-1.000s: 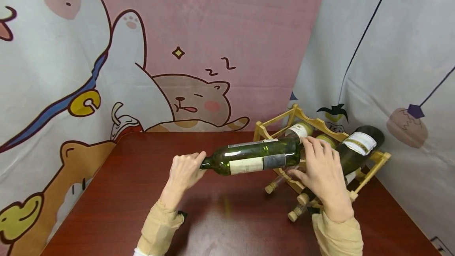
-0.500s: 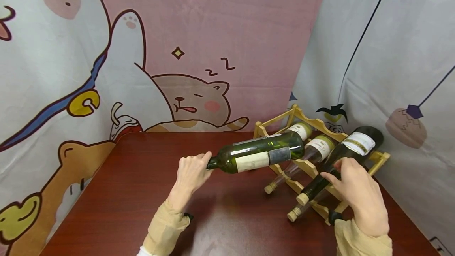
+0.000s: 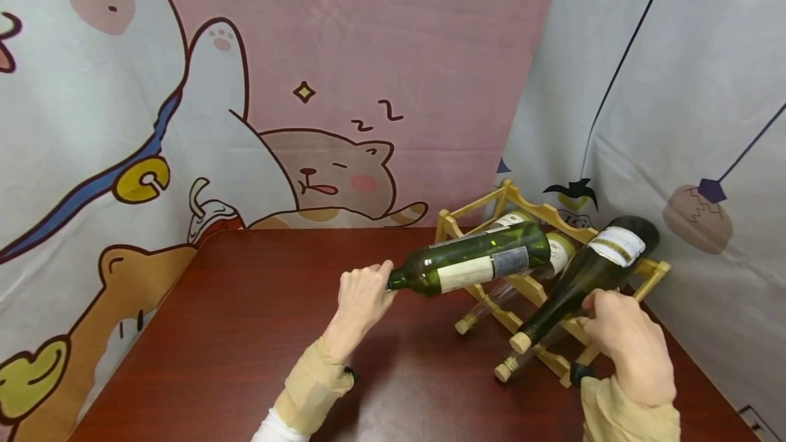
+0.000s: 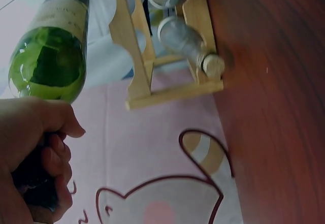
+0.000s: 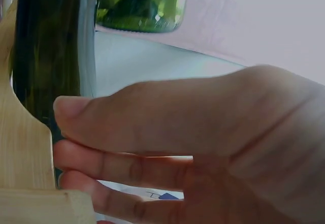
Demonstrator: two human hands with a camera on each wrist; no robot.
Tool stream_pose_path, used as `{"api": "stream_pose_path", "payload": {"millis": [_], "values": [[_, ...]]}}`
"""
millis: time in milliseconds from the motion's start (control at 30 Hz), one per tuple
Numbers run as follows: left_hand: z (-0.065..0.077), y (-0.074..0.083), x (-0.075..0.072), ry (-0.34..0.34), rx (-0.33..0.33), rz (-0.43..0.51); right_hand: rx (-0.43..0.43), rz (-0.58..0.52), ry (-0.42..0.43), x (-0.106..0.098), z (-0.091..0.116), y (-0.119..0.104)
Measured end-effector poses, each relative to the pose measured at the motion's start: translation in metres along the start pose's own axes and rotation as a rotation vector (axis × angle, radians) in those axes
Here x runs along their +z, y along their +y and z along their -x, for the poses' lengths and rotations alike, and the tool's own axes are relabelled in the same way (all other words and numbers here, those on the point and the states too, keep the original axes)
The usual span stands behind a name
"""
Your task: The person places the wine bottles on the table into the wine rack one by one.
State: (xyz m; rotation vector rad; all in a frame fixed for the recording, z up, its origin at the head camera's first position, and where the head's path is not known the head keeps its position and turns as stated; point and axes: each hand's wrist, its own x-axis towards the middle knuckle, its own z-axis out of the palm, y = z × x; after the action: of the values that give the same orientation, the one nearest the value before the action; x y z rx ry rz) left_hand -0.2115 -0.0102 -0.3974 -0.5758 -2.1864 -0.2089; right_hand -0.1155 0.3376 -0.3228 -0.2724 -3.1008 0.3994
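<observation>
My left hand (image 3: 362, 297) grips a green wine bottle (image 3: 463, 271) by its neck. The bottle lies almost level, its base pointing right and overlapping the wooden wine rack (image 3: 531, 286) in the head view. My right hand (image 3: 632, 343) is at the rack's right side, with curled fingers and thumb holding the end of its front rail. Beside those fingertips, a dark corked bottle (image 3: 568, 295) slants across the rack's upper tier. In the right wrist view, the thumb overlaps this dark bottle (image 5: 51, 46), and the green bottle's base (image 5: 139, 8) shows beyond.
Clear corked bottles lie in the rack, one cork (image 3: 464, 325) low at the left, another cork (image 3: 505, 369) below the dark bottle. The rack stands on a reddish-brown table (image 3: 258, 333), close to a printed cloth backdrop (image 3: 467, 87).
My right hand has left the green bottle's base and moved right and down to the rack's right side. My left hand has carried the bottle rightward, toward the rack.
</observation>
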Motion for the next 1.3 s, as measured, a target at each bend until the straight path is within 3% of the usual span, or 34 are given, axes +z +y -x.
{"api": "stream_pose_path", "payload": {"millis": [300,567,833,1300], "values": [[-0.009,0.033,0.022,-0.091,-0.096,0.044,0.018,-0.003,-0.035,0.000,-0.003,0.003],[-0.017,0.057,0.032,-0.174,-0.175,0.103,0.012,-0.004,-0.032,0.001,-0.004,0.002],[-0.026,0.075,0.042,-0.203,-0.201,0.127,0.026,-0.007,-0.052,0.002,-0.005,0.001],[-0.047,0.103,0.047,-0.258,-0.220,0.178,0.021,-0.019,-0.044,0.002,-0.002,0.000]]}}
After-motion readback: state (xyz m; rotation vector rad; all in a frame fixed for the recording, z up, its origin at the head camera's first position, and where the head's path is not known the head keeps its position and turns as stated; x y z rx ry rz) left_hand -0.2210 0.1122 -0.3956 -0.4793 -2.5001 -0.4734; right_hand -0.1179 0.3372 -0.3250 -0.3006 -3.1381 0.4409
